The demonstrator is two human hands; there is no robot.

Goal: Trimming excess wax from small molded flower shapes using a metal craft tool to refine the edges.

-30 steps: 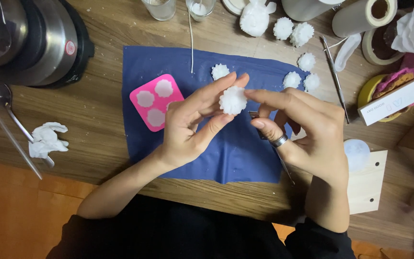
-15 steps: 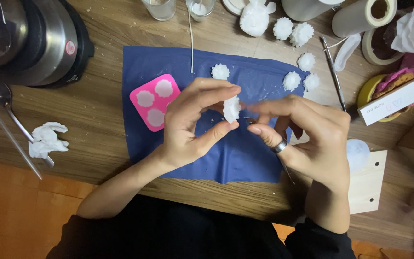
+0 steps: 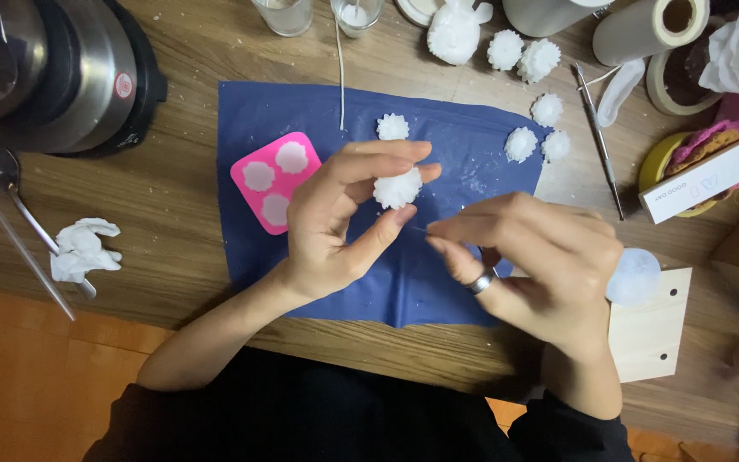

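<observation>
left fingers (image 3: pixel 404 156): pinching small white bumpy wax flower (image 3: pixel 397 187), above blue cloth mat (image 3: pixel 438 282)
right fingers (image 3: pixel 455 229): pressed together on thin pin (image 3: pixel 419 227)
pin axis: near level, tip pointing left toward flower
beside: pink silicone mould (image 3: pixel 268 181), wooden desk (image 3: pixel 164 197)

left hand (image 3: pixel 335 222) pinching, right hand (image 3: pixel 528 257) curled

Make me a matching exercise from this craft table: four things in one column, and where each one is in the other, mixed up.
1. white wax flower
2. pink mould
3. ring
4. crumpled white tissue

a. on a right hand finger
b. on bare wood left of the blue cloth
c. pinched in left hand fingertips
d. lying on the blue cloth

Pairs: 1-c, 2-d, 3-a, 4-b
</observation>
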